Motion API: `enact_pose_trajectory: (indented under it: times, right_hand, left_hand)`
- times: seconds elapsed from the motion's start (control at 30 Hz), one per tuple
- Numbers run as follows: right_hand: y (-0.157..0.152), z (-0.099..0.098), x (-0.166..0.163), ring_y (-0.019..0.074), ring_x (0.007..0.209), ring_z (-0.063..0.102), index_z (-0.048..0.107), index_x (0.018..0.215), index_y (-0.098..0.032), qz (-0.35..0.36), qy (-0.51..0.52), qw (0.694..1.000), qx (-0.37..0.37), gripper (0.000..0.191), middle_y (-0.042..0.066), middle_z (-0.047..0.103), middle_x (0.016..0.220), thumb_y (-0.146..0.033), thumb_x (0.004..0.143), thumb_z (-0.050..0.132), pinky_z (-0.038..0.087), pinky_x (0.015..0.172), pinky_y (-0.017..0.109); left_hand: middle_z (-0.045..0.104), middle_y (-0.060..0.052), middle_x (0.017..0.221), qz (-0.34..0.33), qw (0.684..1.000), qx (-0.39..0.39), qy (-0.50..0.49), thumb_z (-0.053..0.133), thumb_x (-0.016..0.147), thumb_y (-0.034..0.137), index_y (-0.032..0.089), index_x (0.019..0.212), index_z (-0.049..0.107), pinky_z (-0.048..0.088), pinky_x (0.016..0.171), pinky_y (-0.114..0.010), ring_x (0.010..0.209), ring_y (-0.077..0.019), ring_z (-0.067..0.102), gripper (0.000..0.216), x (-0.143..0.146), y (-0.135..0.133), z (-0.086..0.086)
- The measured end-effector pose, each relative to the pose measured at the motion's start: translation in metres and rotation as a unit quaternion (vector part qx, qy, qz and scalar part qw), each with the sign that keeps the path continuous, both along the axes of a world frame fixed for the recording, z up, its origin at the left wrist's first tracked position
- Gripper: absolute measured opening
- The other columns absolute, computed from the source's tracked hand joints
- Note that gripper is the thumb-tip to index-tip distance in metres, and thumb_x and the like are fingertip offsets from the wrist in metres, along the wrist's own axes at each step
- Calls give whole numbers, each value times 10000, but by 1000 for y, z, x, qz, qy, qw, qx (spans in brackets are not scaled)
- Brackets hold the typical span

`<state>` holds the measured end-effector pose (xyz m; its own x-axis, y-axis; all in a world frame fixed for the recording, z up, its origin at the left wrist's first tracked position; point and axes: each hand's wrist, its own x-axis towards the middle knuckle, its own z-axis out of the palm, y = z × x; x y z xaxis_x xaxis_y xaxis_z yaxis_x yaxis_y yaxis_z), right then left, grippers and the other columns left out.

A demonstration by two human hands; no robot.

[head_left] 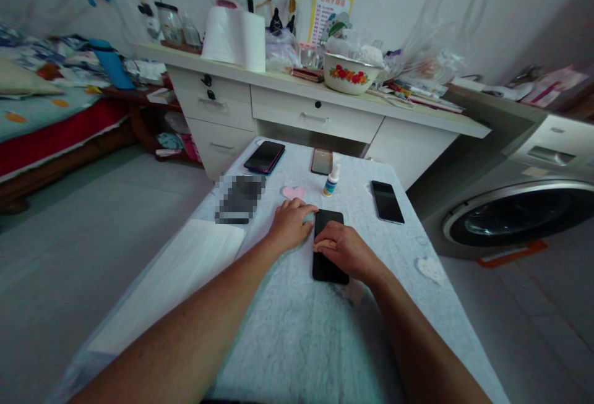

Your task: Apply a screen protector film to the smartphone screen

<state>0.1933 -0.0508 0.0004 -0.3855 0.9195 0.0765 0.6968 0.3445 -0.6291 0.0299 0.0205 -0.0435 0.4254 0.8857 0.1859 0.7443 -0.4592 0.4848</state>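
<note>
A black smartphone (332, 270) lies flat on the cloth-covered table (288, 330) in front of me. My left hand (291, 221) rests at its upper left side, fingers spread, with the index fingertip and thumb by the phone's edge. Over the phone's middle, my right hand (346, 246) is closed around a small tan piece (326, 244), pressed near the screen; most of it is hidden by the fingers. Just beyond the phone stands a small white spray bottle (331, 182) with a blue and yellow label.
Another phone (388, 202) lies at the right, and stacked dark phones (264, 157) sit at the back left. A brownish phone (322, 161) is at the far edge. A pixelated dark item (241, 198) lies left. A desk (297, 107) and washing machine (524, 175) stand beyond.
</note>
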Motion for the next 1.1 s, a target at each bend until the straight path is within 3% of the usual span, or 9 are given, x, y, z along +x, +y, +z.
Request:
enact_pose_trajectory:
  times: [0.17, 0.4, 1.1]
  right_hand:
    - [-4, 2, 0, 132, 777, 590, 718, 806, -176, 22, 11, 1000, -14, 131, 23, 630, 838, -89, 811, 619, 447, 748, 245]
    - [-3, -1, -3, 130, 763, 579, 716, 814, -168, -9, -12, 1000, 16, 152, 33, 617, 848, -77, 814, 594, 439, 728, 246]
    - [-15, 18, -2, 90, 703, 567, 706, 780, -160, 144, -4, 982, -120, 179, 4, 586, 833, -12, 751, 609, 449, 672, 195]
  left_hand:
    - [579, -46, 1140, -5, 1000, -3, 3, 567, 827, 318, 318, 1210, 616, 390, 928, -387, 1086, -256, 498, 386, 0, 1, -1]
    - [577, -45, 1136, -5, 1000, 0, -1, 571, 832, 339, 317, 1210, 614, 388, 922, -391, 1080, -258, 497, 381, 0, 0, -2]
    - [576, -44, 1154, -10, 1000, -1, 12, 594, 824, 396, 310, 1213, 612, 387, 943, -381, 1081, -253, 500, 399, -1, 1, 1]
